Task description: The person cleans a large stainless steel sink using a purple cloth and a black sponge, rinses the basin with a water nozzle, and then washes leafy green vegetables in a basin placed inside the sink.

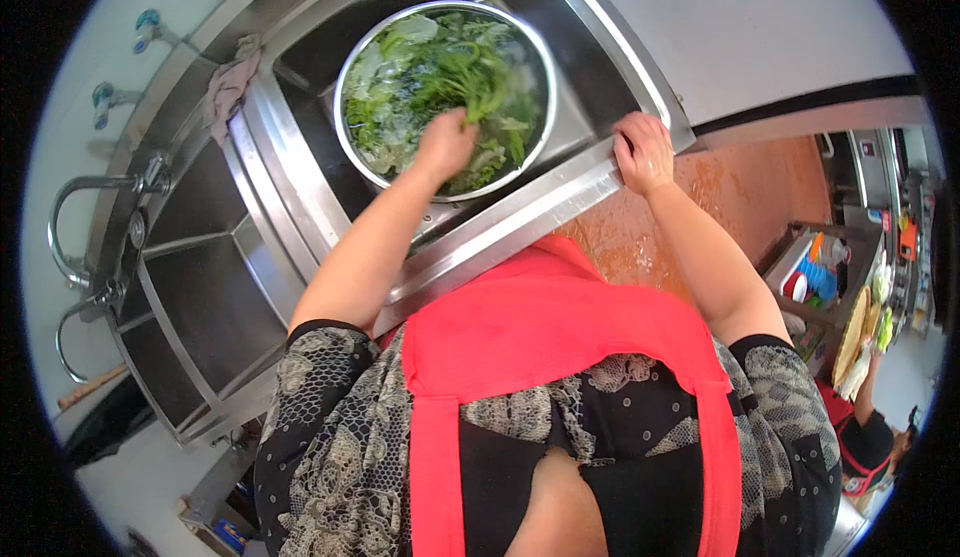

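Observation:
My left hand (444, 146) grips the stems of a bunch of leafy greens (472, 81) inside a large round metal bowl (551, 99). Water and loose green leaves (379, 69) fill the bowl, some pale and broad, others darker and thin. Slight blur covers my left hand and the bunch. The bowl stands in a stainless steel sink basin (600, 69). To the right, my right hand (645, 153) is hooked over the sink's front rim (525, 197) near its corner, fingers curled on the metal.
A second basin (217, 302) with curved taps (64, 219) lies left. A pink cloth (225, 96) hangs by the divider. Beyond the right rim is a wet red floor (742, 189). Further right, another person (862, 437) stands near woven trays (855, 332) and a shelf with containers (817, 268).

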A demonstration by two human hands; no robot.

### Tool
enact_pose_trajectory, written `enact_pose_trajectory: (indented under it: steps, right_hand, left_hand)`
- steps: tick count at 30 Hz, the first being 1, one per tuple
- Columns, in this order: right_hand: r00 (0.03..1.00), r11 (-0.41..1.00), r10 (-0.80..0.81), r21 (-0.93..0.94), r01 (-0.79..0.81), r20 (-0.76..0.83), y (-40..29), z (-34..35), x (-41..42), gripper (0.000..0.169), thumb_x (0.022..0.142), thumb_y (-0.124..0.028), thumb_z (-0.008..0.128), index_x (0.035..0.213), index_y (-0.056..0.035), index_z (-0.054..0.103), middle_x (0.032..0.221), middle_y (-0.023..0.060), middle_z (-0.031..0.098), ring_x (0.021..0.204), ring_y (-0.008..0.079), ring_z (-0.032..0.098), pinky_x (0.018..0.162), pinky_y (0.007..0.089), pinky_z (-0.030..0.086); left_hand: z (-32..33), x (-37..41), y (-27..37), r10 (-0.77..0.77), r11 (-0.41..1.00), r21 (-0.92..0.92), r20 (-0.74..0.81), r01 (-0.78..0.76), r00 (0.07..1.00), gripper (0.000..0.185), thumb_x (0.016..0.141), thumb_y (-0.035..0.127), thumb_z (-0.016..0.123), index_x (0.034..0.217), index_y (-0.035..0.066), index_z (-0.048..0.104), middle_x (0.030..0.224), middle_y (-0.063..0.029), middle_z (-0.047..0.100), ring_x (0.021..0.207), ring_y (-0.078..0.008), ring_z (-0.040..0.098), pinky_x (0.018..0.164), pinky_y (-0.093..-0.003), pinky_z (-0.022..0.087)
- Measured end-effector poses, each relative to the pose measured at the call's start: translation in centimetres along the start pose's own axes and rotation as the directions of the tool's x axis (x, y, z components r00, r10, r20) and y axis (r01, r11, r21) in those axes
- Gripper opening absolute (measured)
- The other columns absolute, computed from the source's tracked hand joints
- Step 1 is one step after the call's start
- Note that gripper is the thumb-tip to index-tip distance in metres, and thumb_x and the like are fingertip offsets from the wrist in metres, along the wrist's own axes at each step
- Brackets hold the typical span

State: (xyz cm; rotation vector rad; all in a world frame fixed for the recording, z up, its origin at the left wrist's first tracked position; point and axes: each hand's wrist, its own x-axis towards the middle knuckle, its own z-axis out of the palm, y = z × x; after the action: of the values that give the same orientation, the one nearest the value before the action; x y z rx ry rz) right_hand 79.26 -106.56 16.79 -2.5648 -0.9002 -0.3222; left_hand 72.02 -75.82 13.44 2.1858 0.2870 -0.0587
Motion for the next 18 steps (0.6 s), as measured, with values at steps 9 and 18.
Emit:
enact_pose_trajectory:
  steps: [9, 18]
  right_hand:
    - [1.0, 1.0, 0.006, -0.008, -0.006, 0.0, -1.0, -0.6, 0.3, 0.012, 0.073, -0.016, 0.051, 0.078, -0.008, 0.059, 0.089, 0.0068, 0.058, 0.095, 0.0248, 0.051, 0.088, 0.0378, 0.034]
    - [1.0, 1.0, -0.014, -0.002, 0.014, -0.006, -1.3, -0.8, 0.8, 0.012, 0.072, -0.014, 0.051, 0.079, -0.0079, 0.059, 0.089, 0.0073, 0.058, 0.095, 0.0253, 0.051, 0.088, 0.0382, 0.034]
  left_hand:
    - [-4.1, -4.3, 3.8, 0.118, 0.941, 0.319, -0.007, -0.11, 0.993, 0.04, 0.076, 0.025, 0.062, 0.104, -0.002, 0.055, 0.107, -0.0212, 0.054, 0.099, -0.0358, 0.052, 0.086, -0.0406, 0.042]
    - [-11.2, 3.4, -6.4, -0.393, 0.919, -0.135, -0.269, 0.37, 0.879, 0.06, 0.077, 0.033, 0.062, 0.119, -0.007, 0.045, 0.111, -0.0224, 0.055, 0.102, -0.0305, 0.055, 0.083, -0.0368, 0.043]
